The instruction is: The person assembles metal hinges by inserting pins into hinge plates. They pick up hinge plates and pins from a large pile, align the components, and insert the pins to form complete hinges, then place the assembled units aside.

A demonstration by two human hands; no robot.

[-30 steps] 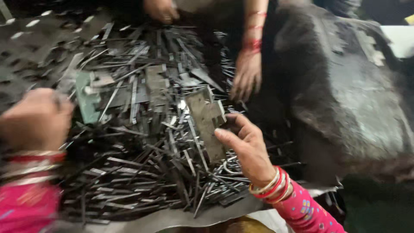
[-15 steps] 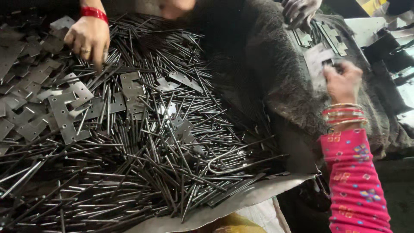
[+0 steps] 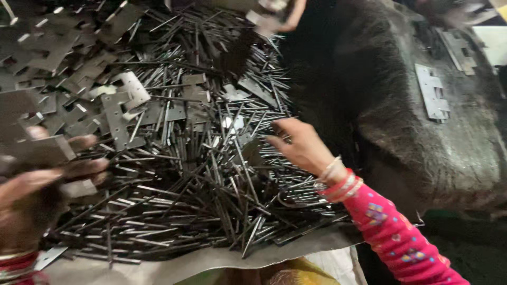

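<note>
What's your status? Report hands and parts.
Left hand gripping flat metal plates. Right hand open, fingers on pin pile. Another person's hand at far edge.

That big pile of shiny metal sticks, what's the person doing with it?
The person is working over a heap of thin metal pins mixed with flat hinge plates. Their left hand holds a flat metal plate. Their right hand reaches into the pins, fingers spread. Another hinge plate lies apart on a dark cloth. Someone else's hand works at the far side.

Head camera looking down, close in.
It is facing a pin heap (image 3: 211, 174) from above, both hands entering from the bottom edge.
</note>
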